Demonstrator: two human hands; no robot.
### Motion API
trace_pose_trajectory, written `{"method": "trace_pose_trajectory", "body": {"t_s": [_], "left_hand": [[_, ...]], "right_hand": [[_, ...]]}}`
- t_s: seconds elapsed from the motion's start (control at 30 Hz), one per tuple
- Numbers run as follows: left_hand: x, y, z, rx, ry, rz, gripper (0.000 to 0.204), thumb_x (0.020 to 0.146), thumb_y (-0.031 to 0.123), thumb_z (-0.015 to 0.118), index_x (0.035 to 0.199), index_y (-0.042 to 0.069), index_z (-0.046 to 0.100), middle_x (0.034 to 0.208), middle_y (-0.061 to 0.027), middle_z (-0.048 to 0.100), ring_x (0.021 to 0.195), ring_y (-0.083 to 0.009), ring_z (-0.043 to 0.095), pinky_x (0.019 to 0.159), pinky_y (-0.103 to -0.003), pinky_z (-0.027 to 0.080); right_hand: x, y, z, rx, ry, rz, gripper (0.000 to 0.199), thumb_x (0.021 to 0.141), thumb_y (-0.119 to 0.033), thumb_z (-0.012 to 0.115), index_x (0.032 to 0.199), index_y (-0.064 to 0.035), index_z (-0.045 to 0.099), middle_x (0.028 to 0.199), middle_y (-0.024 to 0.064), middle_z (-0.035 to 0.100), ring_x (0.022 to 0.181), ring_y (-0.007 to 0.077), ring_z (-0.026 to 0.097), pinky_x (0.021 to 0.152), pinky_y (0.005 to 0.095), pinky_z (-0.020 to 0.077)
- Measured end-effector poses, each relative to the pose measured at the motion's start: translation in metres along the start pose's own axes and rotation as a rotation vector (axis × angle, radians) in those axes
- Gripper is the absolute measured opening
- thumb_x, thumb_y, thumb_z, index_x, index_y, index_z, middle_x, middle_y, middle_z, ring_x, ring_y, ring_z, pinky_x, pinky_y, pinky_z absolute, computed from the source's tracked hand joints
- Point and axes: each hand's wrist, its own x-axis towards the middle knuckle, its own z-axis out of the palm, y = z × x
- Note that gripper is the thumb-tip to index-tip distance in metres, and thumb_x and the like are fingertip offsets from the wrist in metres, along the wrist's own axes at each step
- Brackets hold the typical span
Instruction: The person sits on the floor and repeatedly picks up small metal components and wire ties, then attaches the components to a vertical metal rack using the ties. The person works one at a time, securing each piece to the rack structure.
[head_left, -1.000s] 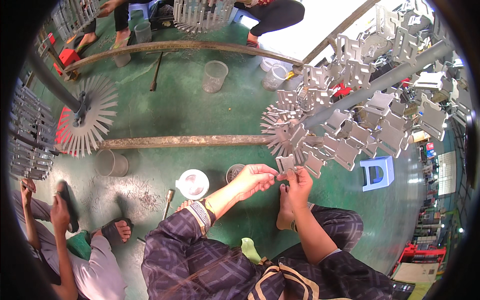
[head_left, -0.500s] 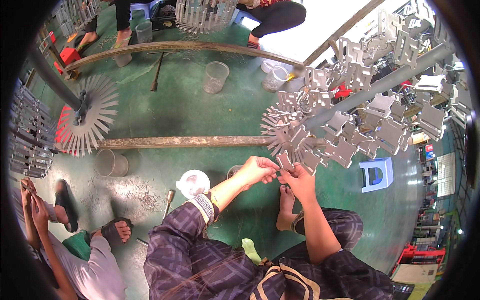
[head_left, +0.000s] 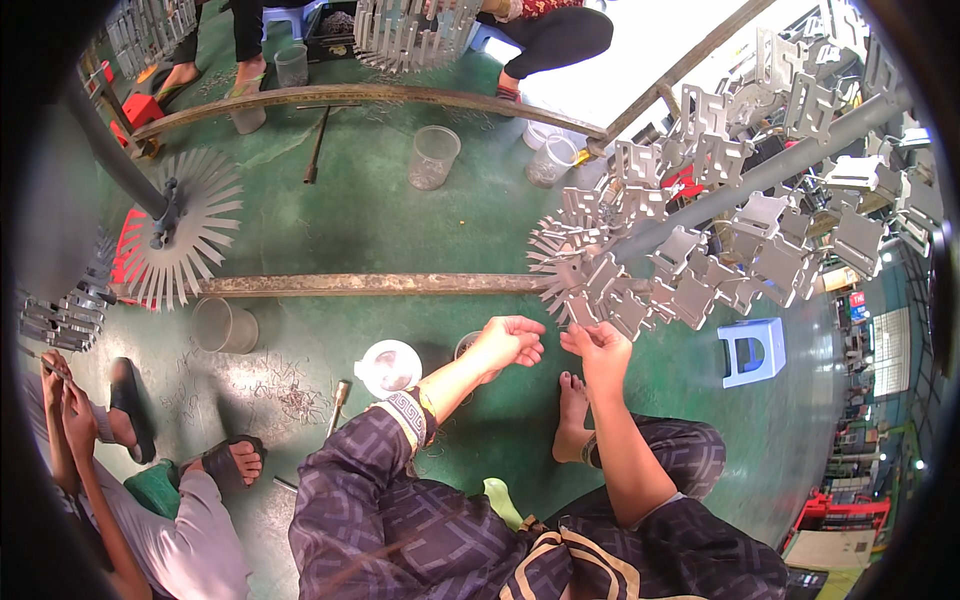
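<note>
My left hand (head_left: 508, 345) hovers below the hub end of a rack hung with flat silver metal brackets (head_left: 690, 297). Its fingers reach forward, partly bent and apart, with nothing visible in them. Close by on the right, my right hand (head_left: 602, 352) has thumb and fingertips drawn together just under the lowest brackets. Whatever its fingertips may hold is too small to make out. A gap separates the two hands. The rack's grey pole (head_left: 770, 172) slants up to the right, and a fan of thin metal strips (head_left: 548, 262) rings its near end.
A wooden beam (head_left: 400, 285) crosses beyond my hands. A white tub (head_left: 388, 368), a clear plastic bin (head_left: 224, 326) and loose wire pieces (head_left: 290, 392) are on the floor at left. A blue stool (head_left: 752, 352) stands at right. Another person's hands (head_left: 72, 385) work at far left.
My hands have drawn apart and come away from the lowest bracket, which now hangs free on the rack. At far left, the neighbouring rack and pole have shifted.
</note>
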Motion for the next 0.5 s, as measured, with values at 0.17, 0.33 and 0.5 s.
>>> {"method": "trace_pose_trajectory", "body": {"t_s": [0.17,0.33,0.5], "left_hand": [[0.003,-0.001,0.001,0.009,-0.024,0.016,0.025,0.086,0.006,0.052,0.11,-0.004,0.054,0.08,-0.0086,0.062,0.067,-0.0123,0.059,0.06,-0.023,0.05],[-0.004,0.002,0.009,0.225,0.029,0.183,0.028,0.086,0.012,0.056,0.109,-0.004,0.054,0.076,-0.0085,0.062,0.062,-0.0112,0.059,0.056,-0.023,0.049],[-0.013,-0.011,0.016,0.795,0.168,0.747,0.013,0.074,0.012,0.062,0.084,0.004,0.061,0.076,-0.0154,0.062,0.072,-0.0335,0.06,0.063,-0.038,0.048]], "right_hand": [[0.006,-0.003,0.004,-0.032,0.016,0.003,0.012,0.078,0.002,0.063,0.07,0.0057,0.055,0.071,0.0113,0.061,0.063,0.0163,0.063,0.057,0.0268,0.055],[0.005,-0.004,0.001,-0.14,-0.005,-0.013,0.012,0.079,-0.002,0.063,0.073,0.0068,0.057,0.072,0.0122,0.063,0.063,0.0162,0.063,0.057,0.0261,0.0535],[-0.018,0.0,0.002,-0.177,-0.046,0.029,0.014,0.081,-0.006,0.062,0.081,0.008,0.059,0.075,0.0131,0.063,0.064,0.0167,0.063,0.057,0.0258,0.0519]]}}
